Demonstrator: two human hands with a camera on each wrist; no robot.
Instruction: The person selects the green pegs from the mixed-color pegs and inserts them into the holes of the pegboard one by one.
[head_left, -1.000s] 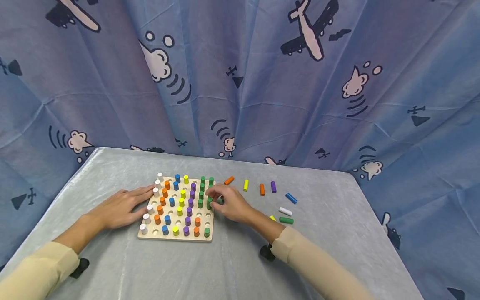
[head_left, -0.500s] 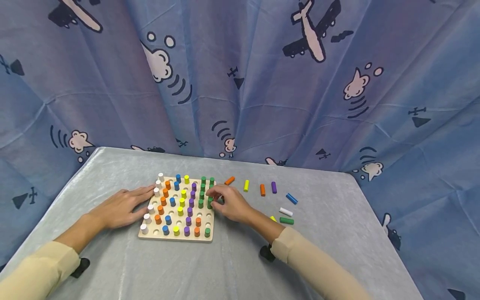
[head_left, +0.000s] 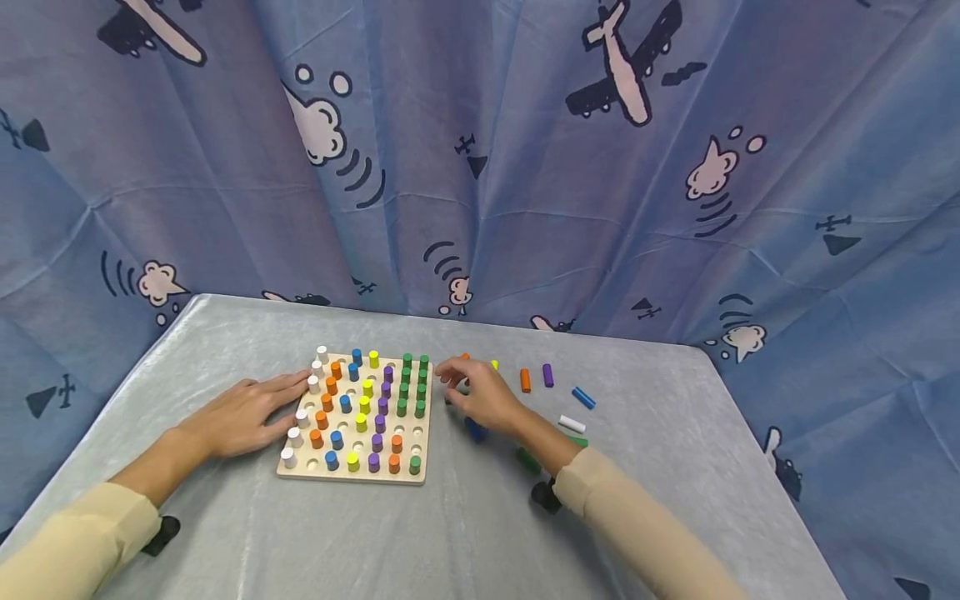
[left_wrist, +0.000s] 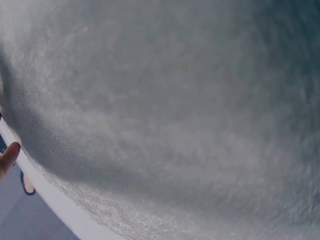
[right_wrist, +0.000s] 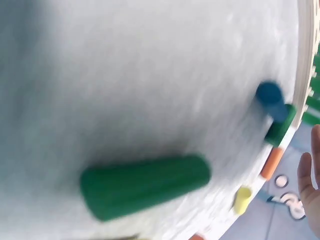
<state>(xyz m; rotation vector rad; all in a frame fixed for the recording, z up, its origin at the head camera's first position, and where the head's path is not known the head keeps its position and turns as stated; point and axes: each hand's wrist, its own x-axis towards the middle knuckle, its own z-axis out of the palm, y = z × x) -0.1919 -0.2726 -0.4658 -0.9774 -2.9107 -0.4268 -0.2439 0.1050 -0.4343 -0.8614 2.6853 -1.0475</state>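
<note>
While the board (head_left: 384,477) is touched by the spread left hand (head_left: 243,417), the right hand (head_left: 486,397), loosely spread, has been moved right of its green pegs (head_left: 404,391)

Your left hand (head_left: 243,414) lies back upward beside the pegboard's (head_left: 342,475) left edge, fingers extended and slightly spread, tips reaching that edge. Your right hand (head_left: 483,396) sits just beyond its right edge, fingers gently bent, thumb apart from the index finger. Your left forearm (head_left: 78,542) slants in from its near left, your right forearm (head_left: 637,521) from its near right.
</note>
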